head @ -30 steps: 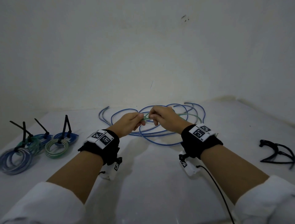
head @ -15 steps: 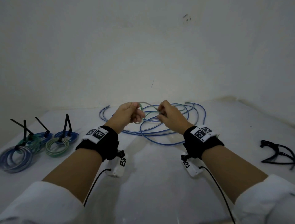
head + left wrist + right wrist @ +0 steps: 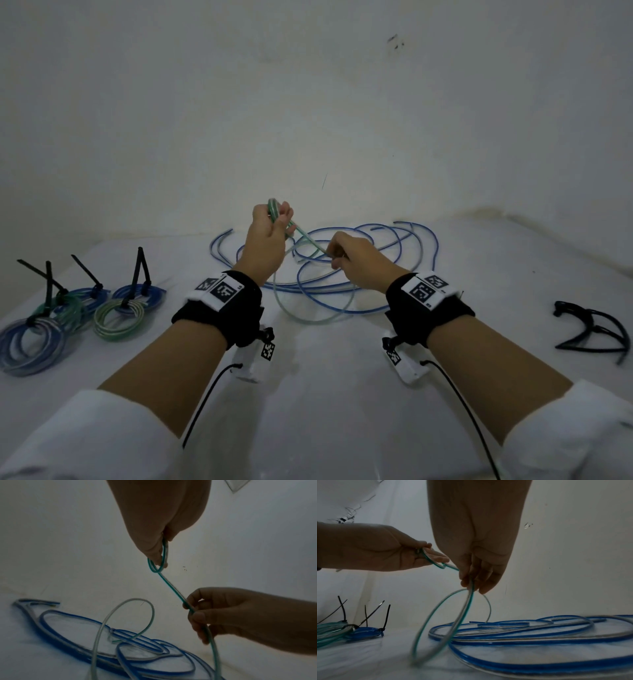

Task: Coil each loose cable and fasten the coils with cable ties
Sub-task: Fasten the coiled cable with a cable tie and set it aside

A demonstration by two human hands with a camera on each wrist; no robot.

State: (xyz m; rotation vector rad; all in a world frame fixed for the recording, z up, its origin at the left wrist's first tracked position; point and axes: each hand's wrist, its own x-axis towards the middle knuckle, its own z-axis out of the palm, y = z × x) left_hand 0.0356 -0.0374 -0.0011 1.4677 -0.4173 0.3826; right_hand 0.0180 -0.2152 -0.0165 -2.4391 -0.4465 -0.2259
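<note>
While the thin green-and-clear plastic cable (image 3: 301, 236) runs taut between them, both hands are pinching it. The left hand (image 3: 265, 236) is raised above the counter (image 3: 325, 394) with a small first loop of the cable caught between thumb and fingertips (image 3: 158, 559); the right hand (image 3: 356, 260) sits lower and a little nearer the person, thumb and fingers closed on the strand where it slopes down from that loop. The held stretch thus runs from upper left to lower right, and the slack drops from the right hand in a wide arc onto the counter, crossing the tangle of loose blue plastic cables (image 3: 394, 246) that lies just beyond both hands. I would judge the coiling barely begun: the next turn has to be fed up from the right hand to the loop in the left, and the trailing slack may snag on the blue strands. Off to the left lie finished coils cinched with black ties (image 3: 102, 301); well to the right, a few spare black cable ties (image 3: 589, 329).
</note>
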